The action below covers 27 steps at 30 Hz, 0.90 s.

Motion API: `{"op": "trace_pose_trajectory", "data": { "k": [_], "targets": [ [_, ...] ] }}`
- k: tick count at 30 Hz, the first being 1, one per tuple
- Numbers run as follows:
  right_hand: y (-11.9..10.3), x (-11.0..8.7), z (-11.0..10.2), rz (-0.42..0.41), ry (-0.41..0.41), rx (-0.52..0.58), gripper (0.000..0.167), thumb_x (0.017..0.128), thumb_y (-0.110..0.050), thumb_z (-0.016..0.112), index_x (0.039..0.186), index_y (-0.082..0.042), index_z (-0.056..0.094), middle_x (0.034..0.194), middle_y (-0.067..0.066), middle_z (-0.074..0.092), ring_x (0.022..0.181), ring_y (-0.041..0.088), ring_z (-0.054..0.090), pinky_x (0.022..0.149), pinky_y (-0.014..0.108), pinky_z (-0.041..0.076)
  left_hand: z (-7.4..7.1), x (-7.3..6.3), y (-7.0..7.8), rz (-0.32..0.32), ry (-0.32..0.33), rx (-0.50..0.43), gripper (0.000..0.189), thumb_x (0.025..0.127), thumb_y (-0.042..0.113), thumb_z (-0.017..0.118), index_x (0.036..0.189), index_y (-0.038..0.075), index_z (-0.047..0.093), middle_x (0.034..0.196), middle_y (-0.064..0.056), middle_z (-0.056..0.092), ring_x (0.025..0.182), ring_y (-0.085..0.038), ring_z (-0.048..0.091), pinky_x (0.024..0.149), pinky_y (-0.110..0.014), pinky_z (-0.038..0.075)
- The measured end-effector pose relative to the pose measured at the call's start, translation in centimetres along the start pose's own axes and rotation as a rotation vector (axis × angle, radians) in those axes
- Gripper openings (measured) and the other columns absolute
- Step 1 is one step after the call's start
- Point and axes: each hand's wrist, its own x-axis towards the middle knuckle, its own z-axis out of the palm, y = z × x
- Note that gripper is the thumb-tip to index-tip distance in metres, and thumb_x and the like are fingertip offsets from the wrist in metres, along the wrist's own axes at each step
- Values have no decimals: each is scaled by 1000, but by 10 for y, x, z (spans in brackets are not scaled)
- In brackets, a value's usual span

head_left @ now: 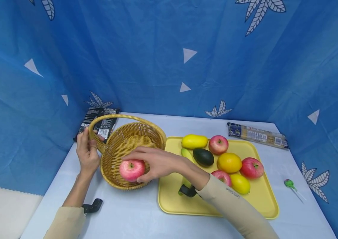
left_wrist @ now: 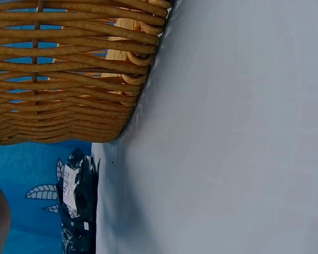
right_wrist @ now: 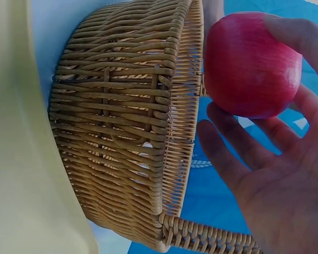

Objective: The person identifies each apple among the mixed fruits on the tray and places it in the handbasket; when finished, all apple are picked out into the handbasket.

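My left hand grips the handle of a wicker basket near its left base. Over the basket's opening, my right hand holds a red apple between thumb and fingers. The right wrist view shows this apple beside the basket's rim, with the thumb on one side and the fingertips beneath. No other fruit shows inside the basket. In the left wrist view the woven wall fills the upper left, and only a sliver of the hand shows.
A yellow tray right of the basket carries apples, an avocado, lemons, a banana and a yellow mango-like fruit. Behind stand a black packet and a long clear package. A lollipop lies far right.
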Motion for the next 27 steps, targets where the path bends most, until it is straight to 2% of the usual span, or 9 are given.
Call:
{"op": "trace_pose_trajectory", "data": {
  "k": [5, 11, 19, 27],
  "targets": [
    [1, 7, 2, 1, -10, 1, 75, 85, -49, 74, 152, -40, 41, 146, -14, 43, 126, 1, 45, 105, 26, 43, -1, 0, 0, -3, 2, -2, 52, 103, -9, 40, 153, 5, 36, 116, -32, 49, 91, -12, 61, 77, -17, 48],
    [4, 11, 8, 17, -45, 13, 76, 85, -47, 75, 152, -40, 40, 148, -14, 42, 127, 2, 45, 106, 28, 43, 0, -2, -2, -3, 3, 0, 53, 102, -10, 40, 153, 4, 35, 120, -21, 53, 91, -13, 61, 76, -17, 47],
    [5, 20, 11, 26, -83, -29, 76, 86, -48, 74, 153, -41, 39, 147, -15, 43, 126, 0, 44, 105, 25, 42, 1, -2, -1, 0, 1, -9, 51, 103, -9, 40, 153, 3, 35, 116, -33, 48, 91, -12, 62, 77, -17, 49],
    [-1, 37, 7, 9, -114, -53, 76, 86, -44, 77, 152, -39, 40, 146, -14, 45, 128, 0, 43, 106, 22, 40, 2, -1, 1, 2, 21, -7, 50, 103, -7, 41, 152, 3, 37, 115, -33, 50, 91, -12, 61, 75, -15, 46]
  ]
}}
